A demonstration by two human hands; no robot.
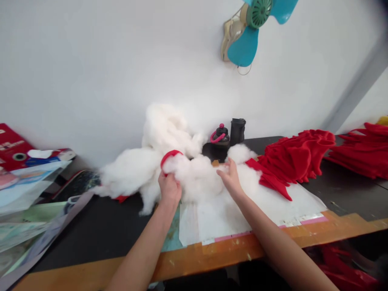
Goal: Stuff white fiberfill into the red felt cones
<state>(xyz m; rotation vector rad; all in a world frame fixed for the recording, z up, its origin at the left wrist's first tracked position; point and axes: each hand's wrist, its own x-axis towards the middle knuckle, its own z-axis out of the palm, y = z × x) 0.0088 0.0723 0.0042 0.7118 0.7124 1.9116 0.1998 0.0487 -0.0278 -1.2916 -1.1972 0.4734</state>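
Observation:
My left hand (169, 188) is closed on a red fabric piece (170, 154), whose curved edge stands up around a tuft of white stuffing. My right hand (232, 178) is beside the fluffy white stuffing (197, 178), fingers apart, with the thumb toward the stuffing. I see nothing held in it. Behind and left of my left hand rises a big heap of the same fibre stuffing (163, 127). To the right of my right hand lies a pile of red fabric pieces (291, 157).
A white sheet (230, 220) is taped to the black table (100, 234). A black bottle with a pink strap (221, 135) and a black tumbler (238, 130) stand behind. More red fabric (363, 151) lies far right; bags and papers (27, 194) are left. A fan (244, 44) hangs on the wall.

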